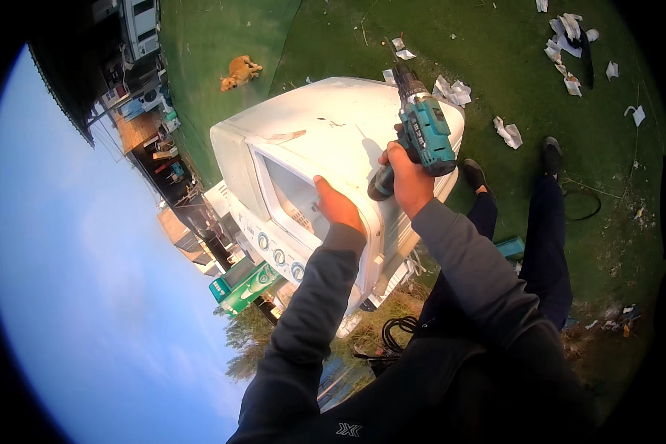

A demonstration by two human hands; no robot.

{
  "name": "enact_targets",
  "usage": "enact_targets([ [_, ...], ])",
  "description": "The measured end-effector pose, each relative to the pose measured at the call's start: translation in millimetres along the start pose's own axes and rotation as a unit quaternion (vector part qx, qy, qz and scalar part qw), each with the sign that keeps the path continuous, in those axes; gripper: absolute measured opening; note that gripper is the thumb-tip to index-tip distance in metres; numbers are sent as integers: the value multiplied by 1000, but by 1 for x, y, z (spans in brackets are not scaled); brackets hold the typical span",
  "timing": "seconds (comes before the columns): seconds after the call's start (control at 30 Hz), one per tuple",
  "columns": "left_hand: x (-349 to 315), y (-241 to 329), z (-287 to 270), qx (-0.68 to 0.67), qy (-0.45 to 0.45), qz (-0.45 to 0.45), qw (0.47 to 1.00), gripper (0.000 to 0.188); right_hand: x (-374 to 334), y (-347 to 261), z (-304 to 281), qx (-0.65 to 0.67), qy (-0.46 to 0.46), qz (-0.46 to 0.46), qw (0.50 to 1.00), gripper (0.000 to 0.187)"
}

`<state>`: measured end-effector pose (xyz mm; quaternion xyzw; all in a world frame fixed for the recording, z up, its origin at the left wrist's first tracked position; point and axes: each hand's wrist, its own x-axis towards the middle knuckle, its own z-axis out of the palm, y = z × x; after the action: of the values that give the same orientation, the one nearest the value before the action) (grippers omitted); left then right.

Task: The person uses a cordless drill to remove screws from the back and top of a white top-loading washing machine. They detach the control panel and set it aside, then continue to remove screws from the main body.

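A white washing machine (333,118) with a yellowed, worn casing fills the middle of the view, seen tilted. On its panel is a row of round dials (279,257) beside a window-like opening (288,189). My left hand (338,207) is at the frame of that opening, closed on its edge with the thumb pointing up; the other fingers are mostly hidden. In my right hand (409,177) is a teal and black cordless drill (428,133), gripped by the handle. Its chuck and long thin bit point away from me, above the casing's far side.
Green ground cover (510,66) lies around, with crumpled white scraps (508,133) on it. A tan dog (241,72) lies beyond the machine. A teal case (510,247) is beside my legs, and a black coiled cable (401,331) lies below the machine. Clutter lines the building at the left.
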<state>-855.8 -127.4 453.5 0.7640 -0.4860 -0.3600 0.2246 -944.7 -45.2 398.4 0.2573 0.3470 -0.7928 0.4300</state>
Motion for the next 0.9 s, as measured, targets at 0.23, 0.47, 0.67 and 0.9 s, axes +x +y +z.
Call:
enact_targets([
  [0.23, -36, -13, -8, 86, -58, 101, 989, 49, -1, 1, -1, -7, -30, -8, 999, 41],
  [0.47, -45, -5, 8, 42, -20, 75, 996, 58, 31, -22, -7, -15, -44, -57, 997, 41],
  [0.67, -44, -8, 6, 59, -30, 56, 996, 62, 10, 2, -7, 31, -13, -22, 999, 38],
  [0.9, -40, -11, 3, 101, -14, 46, 994, 65, -14, -20, -57, 27, 22, -63, 997, 38],
])
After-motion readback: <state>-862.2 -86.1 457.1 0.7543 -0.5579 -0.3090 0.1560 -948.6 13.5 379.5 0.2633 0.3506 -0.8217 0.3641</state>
